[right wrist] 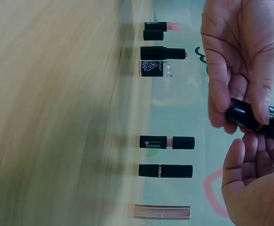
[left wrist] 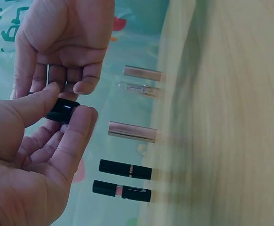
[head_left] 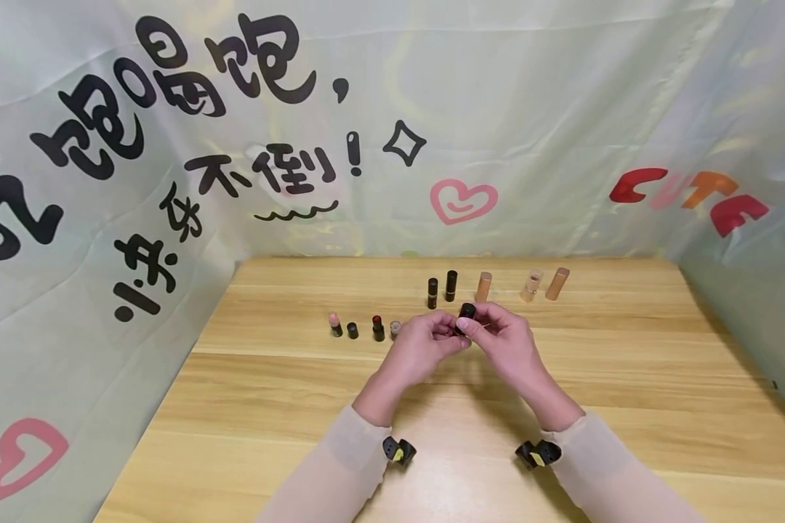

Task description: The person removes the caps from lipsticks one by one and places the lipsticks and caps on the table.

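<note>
Over the table, both hands hold a black lipstick tube (head_left: 467,311). My left hand (head_left: 425,340) pinches one end of this tube between thumb and fingers, plainest in the right wrist view. From the other side, my right hand (head_left: 505,340) grips it with the thumb laid along it. A thin band shows between the tube's two parts (right wrist: 245,113). Behind the left hand stands a clear-topped tube (head_left: 395,330), partly covered. To its left are an open red lipstick (head_left: 378,329), a short black cap (head_left: 352,330) and an open pink lipstick (head_left: 335,325).
Beyond the hands, two black tubes (head_left: 451,285) stand upright. Further right come a rose-gold tube (head_left: 484,286), a clear-capped tube (head_left: 532,285) and another rose-gold tube (head_left: 558,283). The wooden table (head_left: 255,407) meets printed cloth walls (head_left: 530,109) at the back and sides.
</note>
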{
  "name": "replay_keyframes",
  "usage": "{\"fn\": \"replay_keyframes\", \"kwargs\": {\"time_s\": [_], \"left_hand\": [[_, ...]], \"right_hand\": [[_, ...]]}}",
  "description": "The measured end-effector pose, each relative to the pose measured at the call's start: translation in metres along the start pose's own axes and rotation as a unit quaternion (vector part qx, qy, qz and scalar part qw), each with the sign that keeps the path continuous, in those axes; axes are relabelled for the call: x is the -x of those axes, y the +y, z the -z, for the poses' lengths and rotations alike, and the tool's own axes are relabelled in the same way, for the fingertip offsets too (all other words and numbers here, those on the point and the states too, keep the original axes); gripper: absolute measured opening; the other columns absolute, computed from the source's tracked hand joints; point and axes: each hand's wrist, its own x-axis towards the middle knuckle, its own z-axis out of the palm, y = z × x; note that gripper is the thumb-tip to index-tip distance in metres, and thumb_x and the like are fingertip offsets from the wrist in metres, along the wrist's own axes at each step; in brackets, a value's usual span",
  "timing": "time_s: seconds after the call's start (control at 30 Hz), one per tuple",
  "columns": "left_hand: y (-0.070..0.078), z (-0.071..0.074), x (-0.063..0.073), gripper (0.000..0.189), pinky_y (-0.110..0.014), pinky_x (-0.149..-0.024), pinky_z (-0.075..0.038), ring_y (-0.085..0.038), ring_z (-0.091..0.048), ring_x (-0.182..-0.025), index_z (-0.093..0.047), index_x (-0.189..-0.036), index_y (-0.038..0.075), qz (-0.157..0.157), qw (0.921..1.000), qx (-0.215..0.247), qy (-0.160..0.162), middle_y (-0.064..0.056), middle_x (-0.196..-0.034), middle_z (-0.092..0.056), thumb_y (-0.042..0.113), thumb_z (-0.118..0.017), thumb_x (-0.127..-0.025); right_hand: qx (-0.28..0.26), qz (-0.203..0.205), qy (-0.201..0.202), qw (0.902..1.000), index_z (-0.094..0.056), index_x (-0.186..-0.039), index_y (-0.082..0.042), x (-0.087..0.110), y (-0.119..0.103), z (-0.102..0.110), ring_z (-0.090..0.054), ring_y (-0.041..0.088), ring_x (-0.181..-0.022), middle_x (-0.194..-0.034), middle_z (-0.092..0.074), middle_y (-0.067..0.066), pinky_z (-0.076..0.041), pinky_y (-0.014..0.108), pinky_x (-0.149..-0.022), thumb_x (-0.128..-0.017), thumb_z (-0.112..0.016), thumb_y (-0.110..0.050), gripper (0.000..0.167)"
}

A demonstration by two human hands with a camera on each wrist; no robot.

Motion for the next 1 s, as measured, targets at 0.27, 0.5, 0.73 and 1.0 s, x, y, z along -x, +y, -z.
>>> {"fn": "replay_keyframes", "kwargs": {"time_s": [0.27, 0.5, 0.73, 1.0], "left_hand": [[0.003, 0.002, 0.003, 0.022, -0.023, -0.079, -0.059, -0.007, -0.07, -0.09, -0.073, -0.108, 0.016, 0.0, 0.9997, 0.024, -0.004, 0.005, -0.102, -0.074, 0.028, -0.084, -0.093], [0.004, 0.003, 0.004, 0.019, -0.024, -0.076, -0.058, -0.006, -0.069, -0.086, -0.076, -0.108, 0.016, -0.021, 0.9989, 0.041, -0.008, 0.006, -0.099, -0.076, 0.028, -0.081, -0.095], [0.005, 0.004, 0.006, 0.016, -0.024, -0.074, -0.058, -0.005, -0.07, -0.082, -0.075, -0.108, 0.013, -0.036, 0.9979, 0.051, -0.017, 0.004, -0.095, -0.076, 0.024, -0.079, -0.097], [0.007, 0.005, 0.007, 0.023, -0.022, -0.076, -0.059, -0.002, -0.07, -0.086, -0.079, -0.119, 0.015, -0.042, 0.9985, 0.034, -0.01, 0.005, -0.102, -0.08, 0.025, -0.078, -0.097]], "right_hand": [[0.0, 0.01, 0.004, 0.9999, -0.074, -0.11, 0.001, 0.002, -0.001, 0.001, -0.068, 0.008, -0.084, -0.098, -0.076, 0.016, -0.058, 0.022, -0.075, -0.101, -0.073, -0.017, 0.02], [-0.005, 0.0, 0.029, 0.9996, -0.076, -0.106, 0.0, 0.003, -0.006, 0.001, -0.067, 0.009, -0.077, -0.089, -0.076, 0.011, -0.057, 0.023, -0.069, -0.102, -0.073, -0.021, 0.022], [0.008, 0.004, 0.046, 0.9989, -0.076, -0.105, 0.001, 0.007, -0.014, 0.001, -0.066, 0.006, -0.076, -0.09, -0.077, 0.014, -0.056, 0.022, -0.069, -0.101, -0.074, -0.02, 0.022], [0.029, 0.022, 0.061, 0.9975, -0.077, -0.108, 0.001, 0.01, -0.014, -0.001, -0.068, 0.003, -0.078, -0.095, -0.079, 0.016, -0.055, 0.018, -0.069, -0.101, -0.073, -0.018, 0.02]]}}
